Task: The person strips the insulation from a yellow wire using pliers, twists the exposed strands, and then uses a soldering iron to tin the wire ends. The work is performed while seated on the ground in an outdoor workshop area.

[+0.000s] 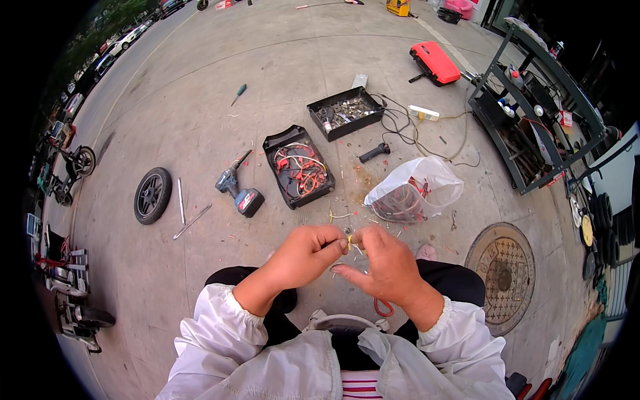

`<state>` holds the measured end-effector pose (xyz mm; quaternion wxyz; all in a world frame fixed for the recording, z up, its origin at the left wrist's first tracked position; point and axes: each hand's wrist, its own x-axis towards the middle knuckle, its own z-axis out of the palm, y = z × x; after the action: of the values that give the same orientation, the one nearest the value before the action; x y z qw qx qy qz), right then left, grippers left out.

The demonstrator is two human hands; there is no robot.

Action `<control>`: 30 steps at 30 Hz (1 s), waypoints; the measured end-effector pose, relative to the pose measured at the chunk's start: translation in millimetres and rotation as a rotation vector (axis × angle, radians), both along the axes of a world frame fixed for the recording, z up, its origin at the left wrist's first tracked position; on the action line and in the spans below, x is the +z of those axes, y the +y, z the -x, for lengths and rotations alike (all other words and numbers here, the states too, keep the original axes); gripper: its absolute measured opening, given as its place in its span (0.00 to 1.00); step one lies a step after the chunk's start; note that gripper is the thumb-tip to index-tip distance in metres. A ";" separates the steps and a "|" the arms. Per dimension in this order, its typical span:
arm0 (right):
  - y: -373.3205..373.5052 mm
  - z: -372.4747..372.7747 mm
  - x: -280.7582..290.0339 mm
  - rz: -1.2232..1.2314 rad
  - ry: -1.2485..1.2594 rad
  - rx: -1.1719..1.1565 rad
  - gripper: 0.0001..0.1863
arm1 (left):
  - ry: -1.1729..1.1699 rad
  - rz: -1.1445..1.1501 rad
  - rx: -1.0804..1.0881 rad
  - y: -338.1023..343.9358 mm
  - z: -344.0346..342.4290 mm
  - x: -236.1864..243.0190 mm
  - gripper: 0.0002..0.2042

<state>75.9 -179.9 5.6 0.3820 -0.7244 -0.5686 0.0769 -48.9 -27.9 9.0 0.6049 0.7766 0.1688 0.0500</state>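
A small yellow piece (350,241) is pinched in the left hand (303,250), up in front of the body and above the concrete ground (167,120). That left grip is pretty much together, thumb and forefinger clamped on it. The piece's other side is met by the fingertips of the right hand (387,261). The right thumb is held apart from the forefinger, but it can't be told whether anything's clamped by the curled fingers.

Past the hands, stuff's spread all over: red and white wires (303,167) are heaped in a black tray (312,196), small metal bits (350,110) are piled in a 2nd black tray (357,126) behind it, and more wires are stuffed in a clear plastic bag (441,175) to the right. Over on the left, a cordless drill (230,183) is laid near 2 metal bars (181,201) and a wheel (153,195). A red case (437,61) is parked near a dark cart (493,137), and a round manhole cover (501,273) is set into the ground by the right knee.
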 end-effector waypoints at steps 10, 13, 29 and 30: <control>-9.9 -6.0 0.8 0.142 -0.278 0.194 0.15 | 0.021 -0.348 -0.272 1.8 3.6 1.5 0.06; -14.7 -11.3 8.0 0.184 -0.154 0.305 0.11 | 0.075 -0.103 -0.276 1.0 6.2 3.6 0.08; -26.2 -0.1 0.4 0.020 1.860 -0.021 0.05 | -0.019 0.645 -0.010 -36.3 -5.7 -6.3 0.08; -25.2 1.9 3.2 -0.006 1.859 -0.029 0.05 | -0.038 0.621 -0.008 -36.8 -5.0 -5.1 0.08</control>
<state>74.0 -205.1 8.8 0.6869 -0.3780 -0.0252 0.6202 -43.9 -64.7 3.9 0.8164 0.5545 0.1613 0.0083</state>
